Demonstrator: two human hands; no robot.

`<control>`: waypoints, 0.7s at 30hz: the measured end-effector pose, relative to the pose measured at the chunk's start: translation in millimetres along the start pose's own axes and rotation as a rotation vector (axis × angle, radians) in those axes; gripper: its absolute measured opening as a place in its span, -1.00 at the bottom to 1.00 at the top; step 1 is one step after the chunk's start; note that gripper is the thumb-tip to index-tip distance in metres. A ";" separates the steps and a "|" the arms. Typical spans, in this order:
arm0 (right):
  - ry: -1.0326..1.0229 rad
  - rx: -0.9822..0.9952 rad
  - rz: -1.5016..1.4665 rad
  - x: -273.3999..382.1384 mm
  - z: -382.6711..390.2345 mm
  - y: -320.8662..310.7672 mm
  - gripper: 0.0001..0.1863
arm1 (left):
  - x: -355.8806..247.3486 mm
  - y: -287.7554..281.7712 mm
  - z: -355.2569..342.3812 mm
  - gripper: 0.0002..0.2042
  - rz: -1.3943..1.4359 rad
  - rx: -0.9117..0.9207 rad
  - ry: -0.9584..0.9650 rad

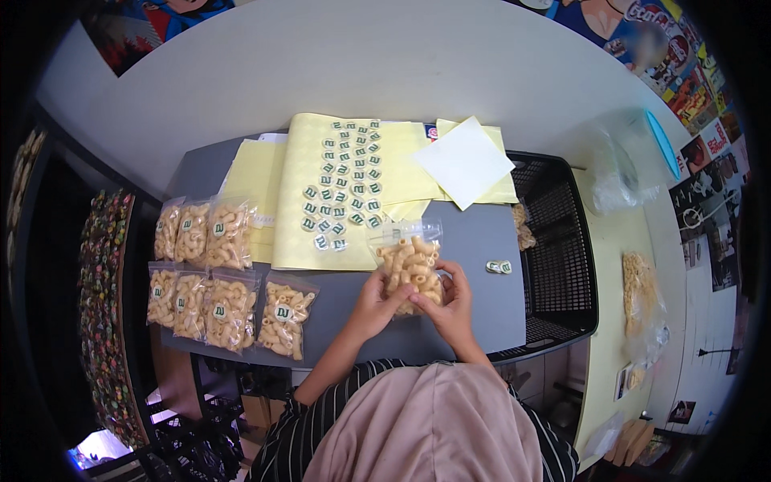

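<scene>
Between both hands I hold a clear plastic bag of tube-shaped pasta snacks [411, 259] near the front middle of the grey table. My left hand [377, 304] grips its left side and my right hand [451, 304] its right, with the thumbs close together on the front. No round label shows on this bag's visible face. Just beyond it lies a yellow sheet [293, 241] bearing many round white stickers [341, 193] with green print. To the left, several filled bags [230, 309] lie in two rows, each with a round sticker. A couple of loose stickers [498, 267] lie right of my hand.
A black plastic basket [590, 265] stands at the table's right edge, with some snack bags [524, 229] inside. A white square sheet [464, 163] lies over yellow paper at the back. Another large snack bag [642, 297] rests on the pale surface farther right.
</scene>
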State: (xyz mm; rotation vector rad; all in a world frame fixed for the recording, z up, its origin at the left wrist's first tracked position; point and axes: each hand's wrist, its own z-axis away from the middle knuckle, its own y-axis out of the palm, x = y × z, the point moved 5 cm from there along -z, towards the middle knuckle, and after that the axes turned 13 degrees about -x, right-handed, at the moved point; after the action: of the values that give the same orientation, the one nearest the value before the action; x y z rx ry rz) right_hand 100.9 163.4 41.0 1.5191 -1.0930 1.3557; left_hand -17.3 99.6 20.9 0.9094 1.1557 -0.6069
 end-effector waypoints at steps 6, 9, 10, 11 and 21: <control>0.245 0.170 -0.116 -14.6 -0.6 2.4 -0.48 | 4.0 -3.2 -1.9 -0.58 -0.084 -0.008 -0.021; 0.268 0.190 -0.157 -13.8 -6.2 7.6 -0.46 | 4.3 -6.1 -5.9 -0.57 -0.026 -0.118 0.150; 0.308 0.186 -0.214 -12.9 -6.9 10.0 -0.45 | 1.7 -6.3 -6.4 -0.57 -0.040 -0.098 0.156; 0.348 0.181 -0.270 -12.6 -7.9 11.2 -0.43 | -3.5 -8.0 -7.2 -0.57 -0.054 -0.078 0.162; 0.176 0.152 -0.113 -18.1 -18.3 14.8 -0.46 | -5.4 -9.3 -14.1 -0.54 -0.042 -0.143 0.160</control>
State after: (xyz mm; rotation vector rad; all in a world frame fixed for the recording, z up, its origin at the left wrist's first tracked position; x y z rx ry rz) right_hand 80.4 177.9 25.2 1.5129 -0.7986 1.4903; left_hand -33.5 106.6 21.5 0.8234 1.3474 -0.4854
